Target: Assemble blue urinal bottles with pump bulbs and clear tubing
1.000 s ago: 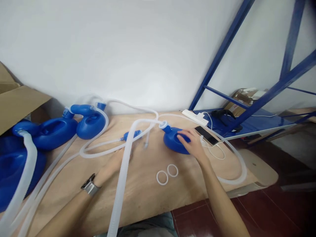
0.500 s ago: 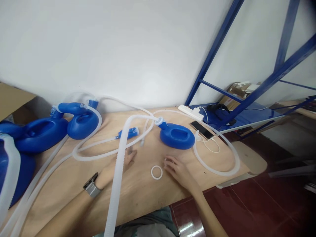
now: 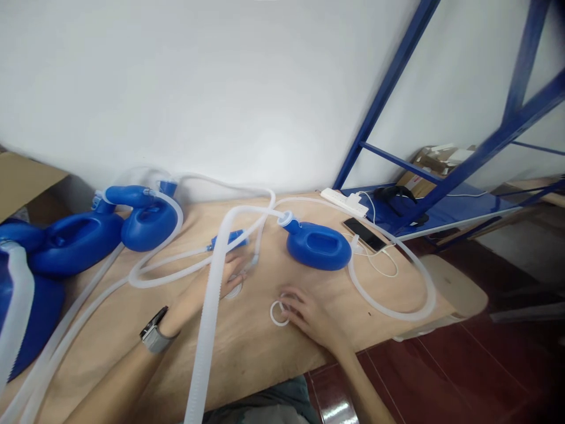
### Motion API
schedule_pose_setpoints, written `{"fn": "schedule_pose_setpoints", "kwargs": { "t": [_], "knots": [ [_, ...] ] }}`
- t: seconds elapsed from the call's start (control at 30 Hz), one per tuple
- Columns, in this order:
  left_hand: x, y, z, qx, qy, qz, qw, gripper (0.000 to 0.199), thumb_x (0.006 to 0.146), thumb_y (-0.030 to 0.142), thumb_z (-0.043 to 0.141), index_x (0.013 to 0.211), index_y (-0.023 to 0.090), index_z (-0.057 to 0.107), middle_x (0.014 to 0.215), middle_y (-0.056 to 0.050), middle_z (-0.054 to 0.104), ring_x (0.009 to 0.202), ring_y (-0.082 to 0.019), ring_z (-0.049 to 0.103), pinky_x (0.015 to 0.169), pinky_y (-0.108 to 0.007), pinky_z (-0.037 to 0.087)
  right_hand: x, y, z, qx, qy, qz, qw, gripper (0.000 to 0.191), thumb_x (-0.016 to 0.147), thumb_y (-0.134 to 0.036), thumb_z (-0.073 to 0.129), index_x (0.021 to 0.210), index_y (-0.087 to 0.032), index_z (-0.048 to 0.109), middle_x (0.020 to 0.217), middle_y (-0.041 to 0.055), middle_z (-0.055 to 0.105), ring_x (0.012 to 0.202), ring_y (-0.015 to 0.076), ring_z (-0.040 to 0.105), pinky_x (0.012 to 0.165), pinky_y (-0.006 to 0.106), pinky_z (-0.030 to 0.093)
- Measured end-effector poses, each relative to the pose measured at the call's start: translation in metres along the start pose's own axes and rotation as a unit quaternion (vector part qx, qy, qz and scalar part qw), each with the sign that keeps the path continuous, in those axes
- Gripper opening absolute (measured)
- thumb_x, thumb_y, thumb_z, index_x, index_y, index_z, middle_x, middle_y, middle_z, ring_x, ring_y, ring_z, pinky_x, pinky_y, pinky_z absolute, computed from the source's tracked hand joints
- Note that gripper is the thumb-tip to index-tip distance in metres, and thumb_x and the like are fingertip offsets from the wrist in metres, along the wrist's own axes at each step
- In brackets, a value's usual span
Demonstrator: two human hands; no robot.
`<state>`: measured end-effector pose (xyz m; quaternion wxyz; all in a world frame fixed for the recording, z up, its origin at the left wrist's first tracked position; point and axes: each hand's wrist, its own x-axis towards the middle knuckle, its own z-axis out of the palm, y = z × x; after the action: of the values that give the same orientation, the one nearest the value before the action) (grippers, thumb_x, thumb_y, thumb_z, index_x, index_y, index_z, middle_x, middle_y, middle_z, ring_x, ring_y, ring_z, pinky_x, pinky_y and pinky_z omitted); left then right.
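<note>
A translucent corrugated hose (image 3: 209,300) crosses in front of my left hand (image 3: 230,272) and hides part of it. The fingers of that hand are apart, over a pale round piece (image 3: 236,290) on the table; touch cannot be made out. My right hand (image 3: 311,315) has bent fingers over the right edge of a white ring (image 3: 272,312). A second thin white loop shows at its fingertips, blurred. Beyond the hands lies a blue plastic urinal bottle (image 3: 318,259), its neck joined to the hose. Left of it is a blue funnel-like connector (image 3: 238,235) on a thinner tube.
Several more blue bottles (image 3: 79,244) with hoses crowd the left side, near a cardboard box (image 3: 29,179). A phone (image 3: 364,234), its cable and a white power strip (image 3: 344,202) lie at the back right. A blue metal rack (image 3: 384,94) and a stool (image 3: 454,288) stand beyond.
My right hand has moved left, and its fingers now overlap the white ring. The left hand has shifted slightly up and right, with a pale round piece now showing beneath it.
</note>
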<state>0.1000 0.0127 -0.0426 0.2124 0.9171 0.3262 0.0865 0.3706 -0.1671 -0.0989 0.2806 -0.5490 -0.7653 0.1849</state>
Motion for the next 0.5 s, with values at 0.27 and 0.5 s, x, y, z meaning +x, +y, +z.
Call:
{"fn": "schedule_pose_setpoints", "kwargs": {
  "t": [0.27, 0.5],
  "knots": [
    [0.006, 0.017, 0.005, -0.057, 0.001, 0.02, 0.998, 0.049, 0.105, 0.047, 0.054, 0.144, 0.019, 0.064, 0.148, -0.013, 0.067, 0.137, -0.034, 0.062, 0.121, -0.052, 0.047, -0.006, -0.003, 0.007, -0.051, 0.004, -0.013, 0.999, 0.04, 0.1, -0.033, 0.071, 0.139, -0.032, 0.065, 0.147, 0.0107, 0.063, 0.137, 0.0292, 0.059, 0.114, 0.05, 0.055],
    [-0.004, -0.003, 0.027, -0.007, -0.076, 0.077, 0.994, 0.068, 0.098, 0.043, 0.068, 0.16, 0.027, 0.048, 0.17, -0.013, 0.042, 0.156, -0.036, 0.042, 0.125, -0.053, 0.042, 0.001, 0.006, 0.014, -0.113, 0.068, 0.03, 0.991, 0.018, 0.103, -0.027, 0.065, 0.118, -0.028, 0.074, 0.132, 0.0119, 0.069, 0.121, 0.0313, 0.065, 0.1, 0.053, 0.061]
  ]
}}
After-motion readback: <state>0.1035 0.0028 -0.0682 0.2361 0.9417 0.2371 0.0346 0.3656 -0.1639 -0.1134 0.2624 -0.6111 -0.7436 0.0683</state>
